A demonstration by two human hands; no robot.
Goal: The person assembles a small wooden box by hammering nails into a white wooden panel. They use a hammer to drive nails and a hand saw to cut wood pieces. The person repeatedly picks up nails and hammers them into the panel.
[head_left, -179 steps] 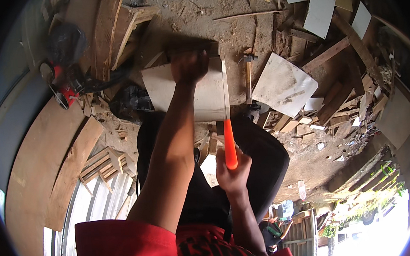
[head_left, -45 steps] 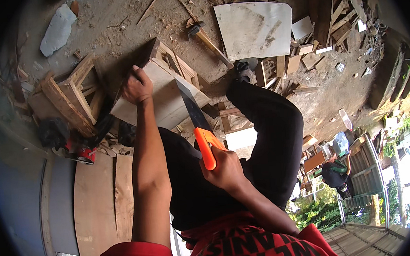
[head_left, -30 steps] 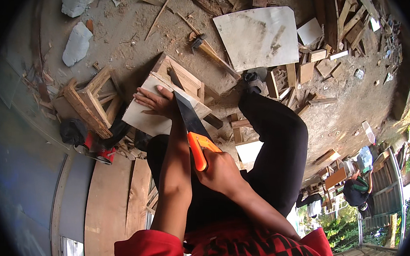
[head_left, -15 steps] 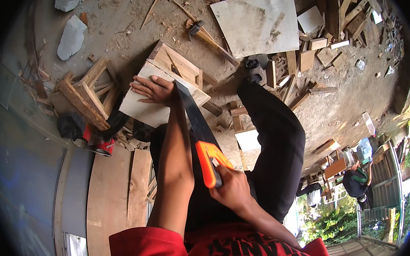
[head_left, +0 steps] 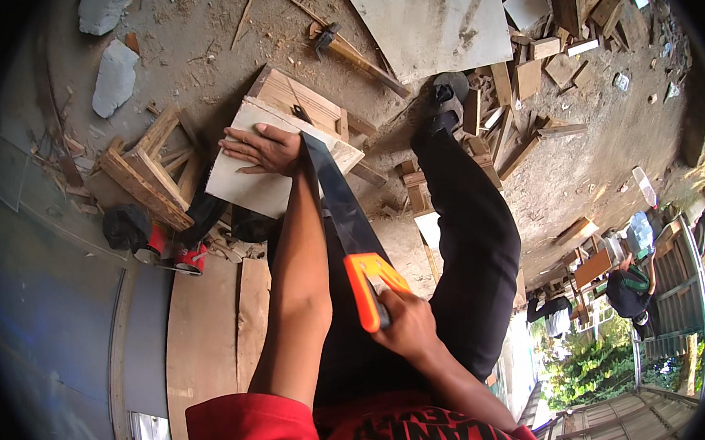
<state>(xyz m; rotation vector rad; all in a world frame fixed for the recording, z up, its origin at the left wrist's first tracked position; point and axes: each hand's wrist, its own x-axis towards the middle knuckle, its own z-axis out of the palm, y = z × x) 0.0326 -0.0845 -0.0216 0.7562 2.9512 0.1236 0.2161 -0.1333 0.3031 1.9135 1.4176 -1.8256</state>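
Note:
My left hand (head_left: 268, 150) lies flat with its fingers spread on a pale board (head_left: 240, 185). The board rests on a wooden stool-like piece (head_left: 301, 95) on the ground. My right hand (head_left: 409, 324) is wrapped round the orange and black handle of a handsaw (head_left: 340, 200). The saw's dark blade slants away from me, its far end against the board just right of my left hand. Whether the teeth sit inside a cut cannot be made out.
Beyond the stool lies a hammer (head_left: 325, 39) near a wooden strip, with a large stained white panel (head_left: 437, 26) farther right. A wooden frame (head_left: 152, 164) stands left. Wood offcuts (head_left: 529, 77) pile up at right. A person (head_left: 629, 289) is in the right background.
The saw and my right hand have shifted slightly back toward me. My left hand stays flat on the board. The whole view has tilted a little.

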